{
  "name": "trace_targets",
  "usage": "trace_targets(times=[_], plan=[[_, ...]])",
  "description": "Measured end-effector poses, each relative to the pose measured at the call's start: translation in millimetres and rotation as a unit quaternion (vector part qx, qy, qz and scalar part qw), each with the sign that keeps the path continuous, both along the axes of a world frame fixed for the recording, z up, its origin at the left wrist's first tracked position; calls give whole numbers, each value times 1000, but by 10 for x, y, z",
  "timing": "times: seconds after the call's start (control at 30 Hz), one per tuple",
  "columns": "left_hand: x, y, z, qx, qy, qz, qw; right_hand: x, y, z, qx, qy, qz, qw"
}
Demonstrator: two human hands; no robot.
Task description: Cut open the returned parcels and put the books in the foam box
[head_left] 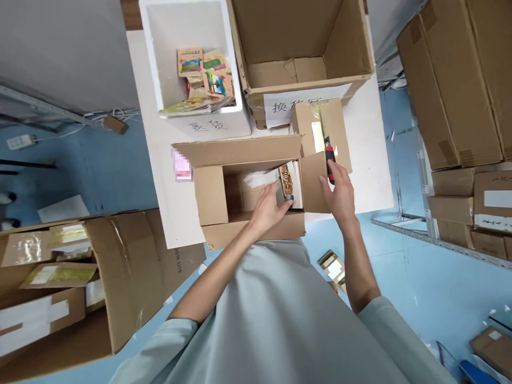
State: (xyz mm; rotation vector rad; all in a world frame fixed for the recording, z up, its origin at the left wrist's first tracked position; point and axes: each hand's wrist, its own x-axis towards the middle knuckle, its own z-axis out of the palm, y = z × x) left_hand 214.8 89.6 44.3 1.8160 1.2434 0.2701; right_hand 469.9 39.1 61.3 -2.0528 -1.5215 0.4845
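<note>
An open cardboard box (210, 196) lies in front of me on the white table, its flaps folded outward. My left hand (269, 205) reaches inside it, thumb and fingers around the near end of a printed packet (286, 181) with a brown, nut-like pattern. White paper (260, 178) lies in the box beside that packet. Above the right flap, my right hand (340, 192) grips a red and black utility knife (330, 160) between thumb and fingers. The knife's tip end points away from me, over a smaller taped carton (339, 122).
Behind stand a white foam box (236, 64) holding several colourful packs and a large open carton (308, 88) with a paper sign. A big carton of parcels (132, 266) stands at lower left. Stacked cartons (440, 85) line the right. A small parcel (333, 266) lies on the floor.
</note>
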Motion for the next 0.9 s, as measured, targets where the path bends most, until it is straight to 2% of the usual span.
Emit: trace_targets(times=[0.13,0.27,0.4,0.53,0.67,0.77,0.9], plan=[[528,42,-293,-58,24,43,997,-41,-4,-38,5,27,-20,999],[664,72,-399,-75,31,65,995,-47,-4,-12,6,37,-13,999],[474,105,-405,-100,40,81,991,-16,-11,-2,9,45,-6,999],[169,87,-362,-116,-7,102,988,6,-21,-24,4,50,10,999],[-53,44,-257,-83,-49,87,992,-10,-39,-66,-1,44,21,999],[-144,29,-155,-61,-27,61,996,-26,-62,-89,-1,47,30,998],[-156,-5,-19,-18,27,69,997,-34,-86,-117,-6,44,28,999]])
